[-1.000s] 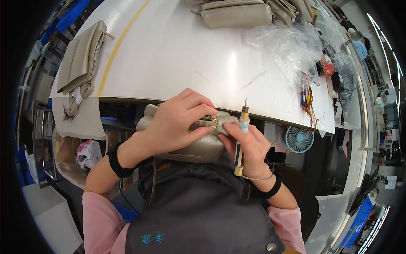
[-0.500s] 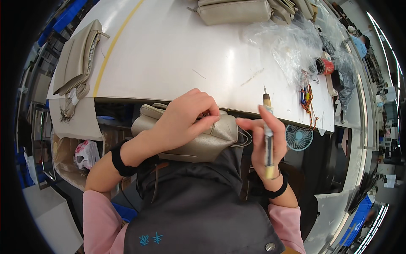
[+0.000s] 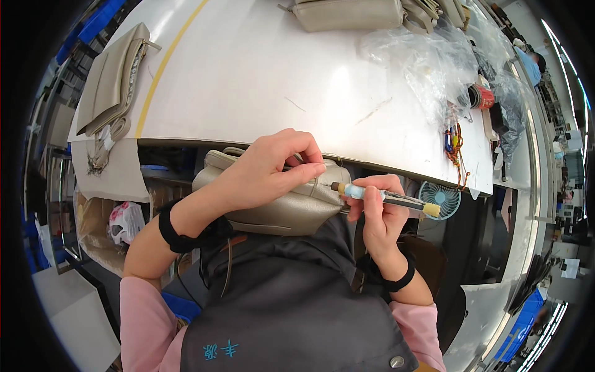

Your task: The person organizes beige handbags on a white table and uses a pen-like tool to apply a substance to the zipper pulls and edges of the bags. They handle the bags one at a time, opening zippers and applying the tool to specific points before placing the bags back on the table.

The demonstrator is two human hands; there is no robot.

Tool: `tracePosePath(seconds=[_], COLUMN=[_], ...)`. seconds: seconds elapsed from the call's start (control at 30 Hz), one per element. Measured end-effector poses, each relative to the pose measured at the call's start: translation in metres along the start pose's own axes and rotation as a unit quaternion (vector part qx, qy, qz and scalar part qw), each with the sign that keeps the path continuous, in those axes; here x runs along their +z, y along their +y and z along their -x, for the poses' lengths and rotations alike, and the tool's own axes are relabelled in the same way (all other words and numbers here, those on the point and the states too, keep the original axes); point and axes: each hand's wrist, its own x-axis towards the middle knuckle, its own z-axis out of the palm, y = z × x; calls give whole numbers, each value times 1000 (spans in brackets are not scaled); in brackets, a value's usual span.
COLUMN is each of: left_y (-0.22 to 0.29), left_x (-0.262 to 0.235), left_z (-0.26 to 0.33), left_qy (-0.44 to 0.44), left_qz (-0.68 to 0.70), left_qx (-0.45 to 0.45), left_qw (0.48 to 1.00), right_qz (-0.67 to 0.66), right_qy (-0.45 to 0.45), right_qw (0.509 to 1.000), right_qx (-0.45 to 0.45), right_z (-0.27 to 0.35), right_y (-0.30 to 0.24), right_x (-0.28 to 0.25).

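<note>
A beige leather handbag (image 3: 279, 211) rests against my apron at the near edge of the white table (image 3: 260, 80). My left hand (image 3: 266, 170) lies over the top of the bag and pinches its upper seam. My right hand (image 3: 375, 214) grips a thin pen-like tool (image 3: 384, 197) with a pale blue and dark body. The tool lies nearly level, and its tip touches the right end of the bag next to my left fingertips.
Another beige bag (image 3: 111, 80) lies at the table's left edge, one more bag (image 3: 347, 13) at the far side. Crumpled clear plastic bags (image 3: 434, 62) and coloured cords (image 3: 455, 139) sit on the right. A small blue fan (image 3: 440, 198) hangs under the right edge.
My right hand has swung the tool from upright to nearly level and brought its tip to the bag's right end. The left hand has stayed on top of the bag.
</note>
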Motion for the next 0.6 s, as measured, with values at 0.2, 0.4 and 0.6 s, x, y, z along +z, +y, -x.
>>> tracePosePath(seconds=[0.2,0.4,0.6], left_y=[0,-2,0], left_x=[0,-1,-1], left_z=[0,0,0], left_qy=[-5,-6,-7], left_qz=[13,14,11], left_qx=[-2,-11,-14], left_qw=[1000,1000,1000], right_qz=[32,37,37], right_qy=[-19,-27,-27], right_qw=[999,999,999], right_qx=[-15,-14,-16], right_z=[0,0,0], right_y=[2,2,4], right_x=[-2,-2,-2])
